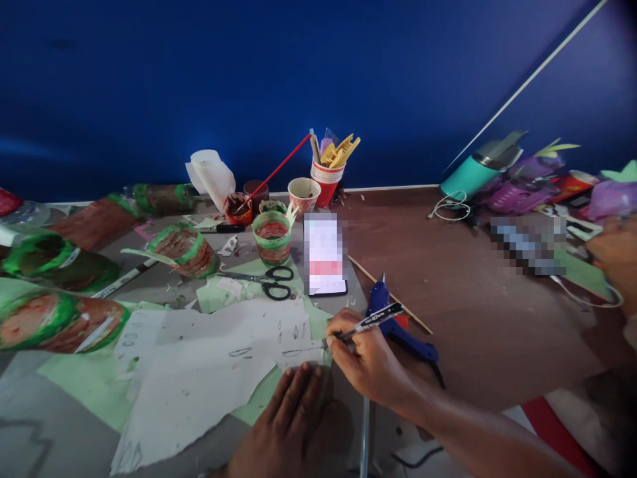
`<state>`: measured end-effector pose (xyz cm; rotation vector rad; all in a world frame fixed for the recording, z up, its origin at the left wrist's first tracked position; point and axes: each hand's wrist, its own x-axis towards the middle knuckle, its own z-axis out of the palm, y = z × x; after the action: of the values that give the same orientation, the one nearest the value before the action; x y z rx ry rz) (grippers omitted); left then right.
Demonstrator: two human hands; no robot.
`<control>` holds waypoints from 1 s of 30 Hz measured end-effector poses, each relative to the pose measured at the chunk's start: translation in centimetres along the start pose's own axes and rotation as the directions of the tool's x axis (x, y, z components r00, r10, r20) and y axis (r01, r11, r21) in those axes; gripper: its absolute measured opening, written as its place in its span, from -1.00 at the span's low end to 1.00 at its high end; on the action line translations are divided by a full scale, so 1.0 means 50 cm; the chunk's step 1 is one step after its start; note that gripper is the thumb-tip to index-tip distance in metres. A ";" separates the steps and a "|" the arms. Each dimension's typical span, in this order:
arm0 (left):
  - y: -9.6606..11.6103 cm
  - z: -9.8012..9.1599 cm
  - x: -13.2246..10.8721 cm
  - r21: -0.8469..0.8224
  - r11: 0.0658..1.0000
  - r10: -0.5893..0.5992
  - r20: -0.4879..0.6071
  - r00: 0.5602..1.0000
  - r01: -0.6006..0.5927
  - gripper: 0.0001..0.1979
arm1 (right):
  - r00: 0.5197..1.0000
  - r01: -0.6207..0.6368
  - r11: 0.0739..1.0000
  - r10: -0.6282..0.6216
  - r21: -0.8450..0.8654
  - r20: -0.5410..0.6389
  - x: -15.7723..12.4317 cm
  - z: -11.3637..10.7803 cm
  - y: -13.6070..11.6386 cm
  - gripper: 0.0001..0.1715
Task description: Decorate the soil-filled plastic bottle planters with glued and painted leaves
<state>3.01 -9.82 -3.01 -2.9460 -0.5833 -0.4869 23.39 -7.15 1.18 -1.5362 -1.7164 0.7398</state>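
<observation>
My right hand (361,355) is closed round a black and clear pen (375,318), its tip at the right end of a white sheet of paper (199,372). Small leaf-like outlines are drawn on the sheet, one of them right beside the pen tip. My left hand (288,425) lies flat, fingers spread a little, with the fingertips on the paper's lower right edge. Pale green paper (84,385) lies partly under the white sheet. A blue glue gun (411,342) rests just beyond my right hand.
Black scissors (276,282), a lit phone (326,255) and a painted green and brown cup (272,239) stand or lie behind the paper. More painted containers (64,322) are at the left. A thin stick (415,315) lies by the glue gun. Another person's hand (617,255) is far right.
</observation>
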 end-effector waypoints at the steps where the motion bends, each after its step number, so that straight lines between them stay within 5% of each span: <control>1: 0.000 0.000 0.001 -0.002 1.000 0.001 -0.007 1.000 -0.001 -0.54 | 1.000 0.003 1.000 -0.003 -0.002 0.000 0.000 0.000 0.000 -0.88; 11: 0.000 -0.003 0.002 -0.011 1.000 -0.014 -0.022 1.000 0.014 -0.58 | 0.993 -0.114 0.976 0.113 0.183 0.014 -0.001 -0.002 -0.015 -0.84; 30: -0.001 -0.005 0.004 0.000 1.000 0.001 -0.017 1.000 -0.001 -0.51 | 1.000 0.014 0.990 -0.013 0.143 -0.007 -0.008 0.016 -0.010 -0.89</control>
<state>3.09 -9.73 -2.68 -2.9390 -0.5795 -0.5120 22.50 -7.58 1.05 -1.4259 -1.6316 0.8320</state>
